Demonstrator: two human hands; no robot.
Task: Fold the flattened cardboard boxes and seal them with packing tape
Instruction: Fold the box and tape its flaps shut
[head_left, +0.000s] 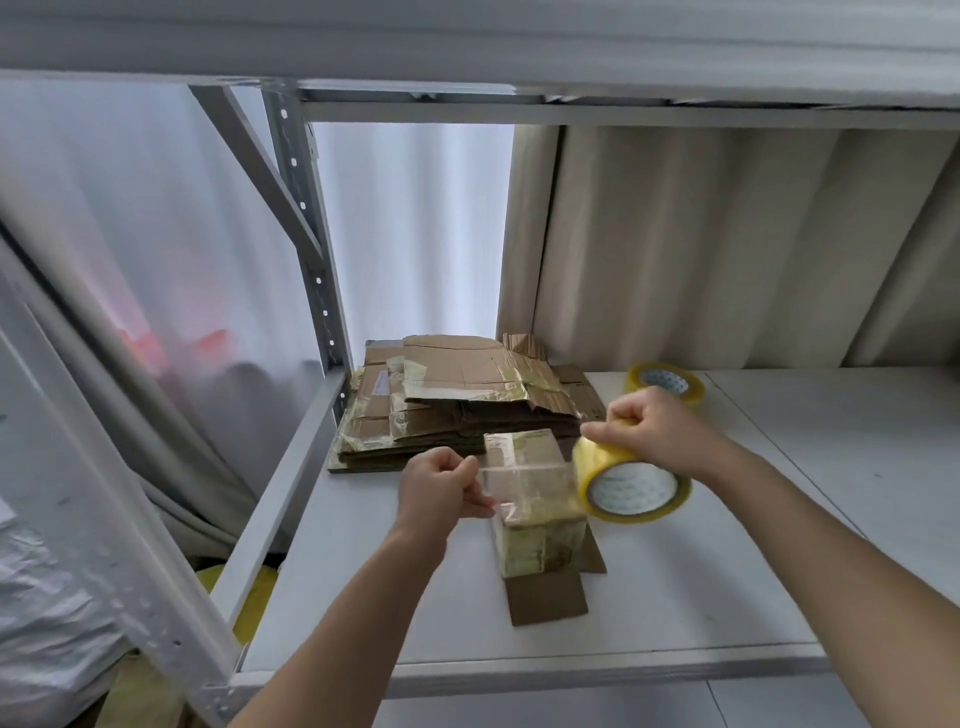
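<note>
Flattened boxes (457, 400) behind small box (535, 499) — spare roll (665, 384) beyond.

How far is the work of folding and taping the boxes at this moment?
Done: one small brown cardboard box stands folded, old tape on its side. In hand: the right hand holds a yellowish packing tape roll, and the left hand pinches the clear strip stretched over the box top. Left: a stack of flattened cardboard boxes behind; a flap lies open in front.
</note>
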